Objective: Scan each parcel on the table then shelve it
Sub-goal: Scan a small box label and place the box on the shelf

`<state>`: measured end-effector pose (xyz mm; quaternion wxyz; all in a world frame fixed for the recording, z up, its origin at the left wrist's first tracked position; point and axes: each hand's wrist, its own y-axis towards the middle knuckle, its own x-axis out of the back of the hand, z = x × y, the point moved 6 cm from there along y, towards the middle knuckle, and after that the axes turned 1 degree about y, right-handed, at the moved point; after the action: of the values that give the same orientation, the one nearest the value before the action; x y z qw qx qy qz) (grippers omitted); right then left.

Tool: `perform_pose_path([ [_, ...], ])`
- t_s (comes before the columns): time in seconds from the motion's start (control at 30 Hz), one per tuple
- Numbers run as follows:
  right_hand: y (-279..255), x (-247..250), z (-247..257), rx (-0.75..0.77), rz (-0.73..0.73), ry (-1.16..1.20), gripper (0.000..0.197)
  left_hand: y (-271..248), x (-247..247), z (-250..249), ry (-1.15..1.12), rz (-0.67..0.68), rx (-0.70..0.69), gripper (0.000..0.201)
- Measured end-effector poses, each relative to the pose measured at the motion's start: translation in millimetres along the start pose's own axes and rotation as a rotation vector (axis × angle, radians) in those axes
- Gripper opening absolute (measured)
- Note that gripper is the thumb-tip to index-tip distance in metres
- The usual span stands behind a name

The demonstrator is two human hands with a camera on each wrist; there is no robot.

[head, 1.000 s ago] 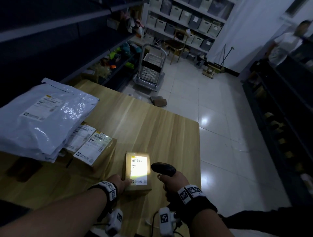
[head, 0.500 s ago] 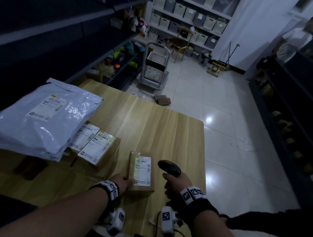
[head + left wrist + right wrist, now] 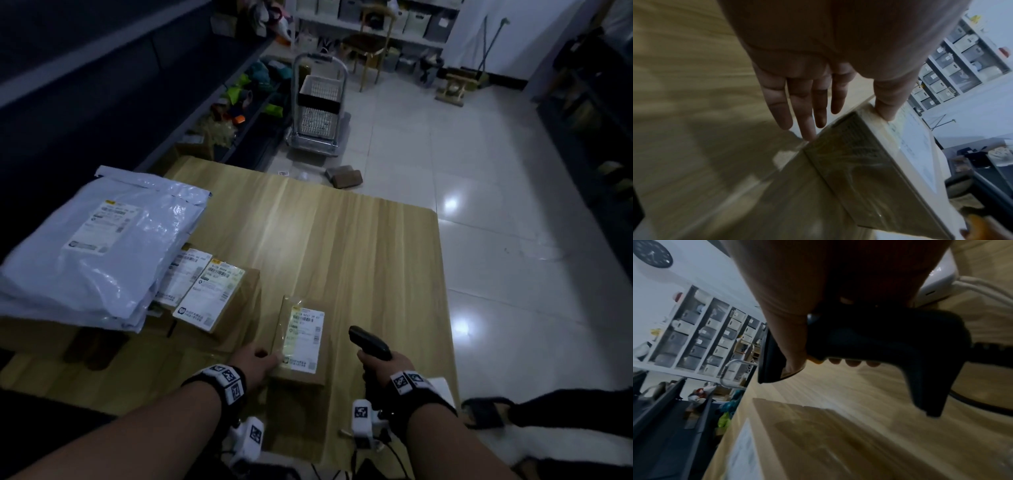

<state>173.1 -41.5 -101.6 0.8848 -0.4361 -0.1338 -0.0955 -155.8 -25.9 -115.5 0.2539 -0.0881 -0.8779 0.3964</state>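
1. While it lies flat near the front edge of the wooden table [image 3: 342, 240], the small cardboard parcel [image 3: 301, 373] shows its white shipping label [image 3: 305, 337] upward.
2. The left hand [image 3: 255, 359] is at the near left corner of this parcel. In the left wrist view the thumb [image 3: 890, 104] presses on the top edge of the box, and the other fingers [image 3: 807, 113] are straight and point down beside its side, so the hand is not closed around it.
3. The right hand [image 3: 380, 365] is just to the right of the parcel, and its fingers are curled around the handle of a black barcode scanner [image 3: 368, 341]. The head of the scanner points forward over the table, beside the parcel.
4. To the left of the small parcel stands a bigger cardboard box [image 3: 219, 308] with two white labels on top.
5. A grey plastic mailer bag [image 3: 99, 246] with its own label lies partly over that box and over more bags at the left side of the table.
6. Beyond the table, on the tiled floor [image 3: 479, 205], there is a metal trolley [image 3: 318, 109] with a basket, and two small brown packages [image 3: 346, 176] lie on the floor near the far table edge.
7. Dark shelves run along the left, and white shelving with grey bins [image 3: 428, 20] is at the back wall.
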Motion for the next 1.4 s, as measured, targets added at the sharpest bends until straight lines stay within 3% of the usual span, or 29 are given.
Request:
perform_pose_path([
  [0.13, 12.6, -0.7, -1.7, -0.017, 0.004, -0.104, 0.058, 1.6, 4.2, -5.5, 0.027, -0.005, -0.002, 0.04],
  [0.27, 12.9, 5.8, 4.6, -0.046, -0.028, -0.151, 0.052, 8.0, 4.8, -8.5, 0.082, 0.0, 0.018, 0.05],
  [0.43, 27.5, 5.7, -3.8, -0.1, -0.037, -0.19, 0.067, 10.0, 5.8, -8.6, 0.124, -0.001, 0.032, 0.041],
  [0.57, 39.8, 4.4, -12.5, -0.117, -0.057, -0.21, 0.066, 14.5, 5.1, -5.2, 0.124, 0.016, 0.045, 0.042],
  [0.87, 27.1, 27.4, -7.5, -0.104, -0.102, -0.211, 0.044, 17.1, -3.1, -17.2, 0.095, -0.017, 0.069, 0.042],
  [0.97, 18.0, 33.9, 5.2, -0.078, -0.135, -0.133, 0.019, 17.9, -3.2, -21.7, 0.092, -0.012, 0.083, 0.042],
  [1.07, 13.5, 18.8, 15.5, -0.053, -0.08, -0.008, 0.037, 19.5, -1.9, -24.4, 0.067, -0.029, 0.089, 0.054],
  [1.13, 7.5, 0.2, 18.0, -0.064, -0.006, 0.103, 0.03, 21.7, -3.6, -23.9, 0.037, -0.032, 0.085, 0.064],
  [1.23, -9.6, -33.9, 21.1, -0.097, 0.13, 0.09, 0.03, 23.1, -10.7, -22.8, 0.006, -0.002, 0.066, 0.07],
  [1.4, -19.6, -60.3, 23.7, -0.085, 0.208, 0.091, 0.036, 4.7, -23.7, -31.0, -0.056, 0.063, 0.031, 0.057],
])
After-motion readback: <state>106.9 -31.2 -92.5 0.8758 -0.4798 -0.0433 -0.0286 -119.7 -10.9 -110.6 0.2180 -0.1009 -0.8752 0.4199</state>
